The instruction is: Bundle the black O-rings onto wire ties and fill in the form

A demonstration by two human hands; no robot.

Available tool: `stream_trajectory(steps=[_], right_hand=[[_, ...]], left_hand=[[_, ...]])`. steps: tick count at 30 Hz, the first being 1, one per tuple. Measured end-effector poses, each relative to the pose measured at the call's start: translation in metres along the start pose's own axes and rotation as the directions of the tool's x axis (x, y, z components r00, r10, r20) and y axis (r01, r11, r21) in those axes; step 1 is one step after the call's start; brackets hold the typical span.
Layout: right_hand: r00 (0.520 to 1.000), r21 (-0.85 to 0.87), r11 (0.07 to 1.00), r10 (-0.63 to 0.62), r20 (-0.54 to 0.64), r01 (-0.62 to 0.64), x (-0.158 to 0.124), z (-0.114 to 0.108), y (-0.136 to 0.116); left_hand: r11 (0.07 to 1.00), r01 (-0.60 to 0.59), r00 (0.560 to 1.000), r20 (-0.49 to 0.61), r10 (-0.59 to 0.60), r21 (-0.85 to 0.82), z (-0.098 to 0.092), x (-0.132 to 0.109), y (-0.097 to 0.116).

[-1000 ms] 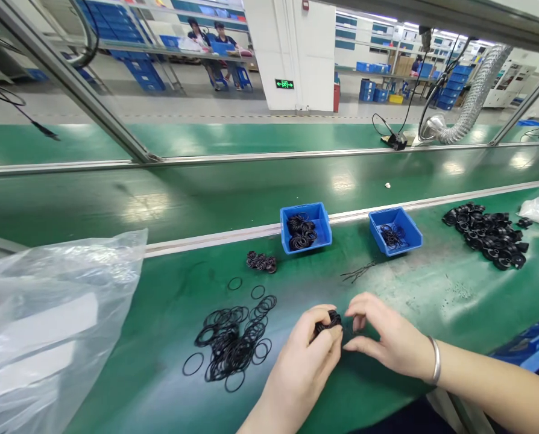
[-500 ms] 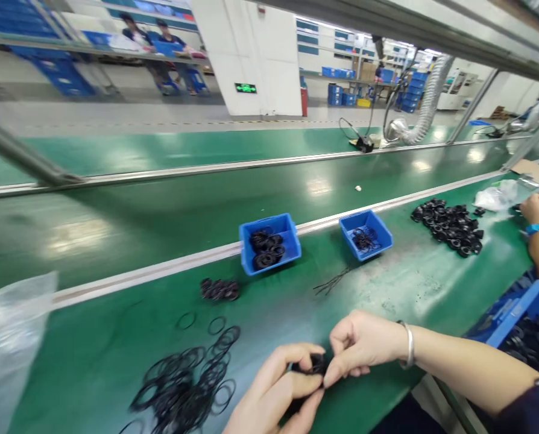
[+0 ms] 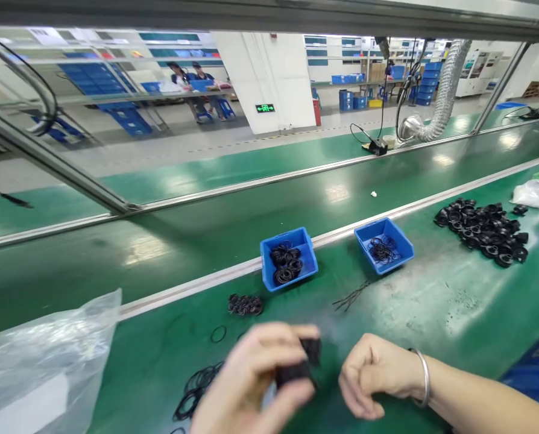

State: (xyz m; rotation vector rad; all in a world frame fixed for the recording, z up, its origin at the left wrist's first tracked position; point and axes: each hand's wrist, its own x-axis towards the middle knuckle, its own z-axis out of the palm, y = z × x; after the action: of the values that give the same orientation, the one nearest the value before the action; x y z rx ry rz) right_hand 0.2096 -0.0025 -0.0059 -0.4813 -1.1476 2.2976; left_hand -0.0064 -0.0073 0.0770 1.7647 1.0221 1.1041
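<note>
My left hand [image 3: 255,377], blurred by motion, grips a small black plastic part [image 3: 293,372] between thumb and fingers; its exact shape is smeared. To the right of it and apart, my right hand [image 3: 373,377] hangs over the green table with curled fingers. Whatever may be inside those fingers is hidden. A loose pile of thin black rings [image 3: 192,398] lies partly behind my left hand. Beyond it are a small clump of black rings [image 3: 245,305] and a blue bin [image 3: 307,258] of black rings. Another blue bin [image 3: 401,244] holds thin black rings.
Black cup-like parts [image 3: 486,232] lie heaped at the right, near a clear bag [image 3: 536,191]. Thin black strands [image 3: 353,296] lie before the right bin. A plastic bag [image 3: 70,343] covers the table's left side. A metal frame post [image 3: 61,160] slants at the left.
My hands have come apart; the right has let go of the black part, which stays in my left. The view has shifted, and the neighbour's hands are out of sight.
</note>
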Motion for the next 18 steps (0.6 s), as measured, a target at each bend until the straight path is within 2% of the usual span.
stream_trajectory(steps=[1,2,3,4,5,8,11,13,16,18], right_hand=[[0.996,-0.001,0.998,-0.067,-0.061,0.067,0.001,-0.002,-0.002],[0.987,-0.013,0.994,-0.108,-0.119,0.108,0.001,-0.004,-0.003],[0.98,-0.027,0.993,-0.121,-0.158,0.119,0.001,-0.006,-0.005],[0.977,-0.034,0.993,-0.117,-0.179,0.112,0.0,-0.007,-0.005],[0.977,-0.038,0.995,-0.103,-0.186,0.098,-0.001,-0.008,-0.006],[0.982,-0.036,0.998,-0.065,-0.177,0.059,-0.004,-0.007,-0.005],[0.986,-0.043,0.999,-0.032,-0.163,0.025,-0.005,-0.005,-0.006],[0.988,-0.073,0.997,-0.009,-0.154,-0.003,-0.006,-0.004,-0.007],[0.99,-0.111,0.992,0.039,-0.136,-0.054,-0.008,-0.003,-0.006],[0.99,-0.138,0.987,0.058,-0.127,-0.076,-0.01,-0.003,-0.005]], left_hand=[[1.0,-0.018,0.985,-0.169,0.021,0.021,-0.01,0.02,-0.006],[0.998,0.041,0.96,-0.28,-0.026,0.049,-0.019,0.042,-0.014],[0.992,0.11,0.942,-0.327,-0.083,0.067,-0.028,0.064,-0.024],[0.977,0.181,0.944,-0.298,-0.141,0.109,-0.036,0.085,-0.034],[0.954,0.234,0.957,-0.216,-0.192,0.186,-0.043,0.104,-0.046],[0.908,0.24,0.969,-0.146,-0.201,0.343,-0.057,0.142,-0.073],[0.875,0.215,0.976,-0.121,-0.179,0.434,-0.062,0.151,-0.083],[0.849,0.168,0.984,-0.035,-0.174,0.501,-0.06,0.146,-0.084],[0.809,0.091,0.974,0.117,-0.193,0.581,-0.046,0.136,-0.088],[0.781,0.069,0.97,0.143,-0.199,0.621,-0.036,0.134,-0.091]])
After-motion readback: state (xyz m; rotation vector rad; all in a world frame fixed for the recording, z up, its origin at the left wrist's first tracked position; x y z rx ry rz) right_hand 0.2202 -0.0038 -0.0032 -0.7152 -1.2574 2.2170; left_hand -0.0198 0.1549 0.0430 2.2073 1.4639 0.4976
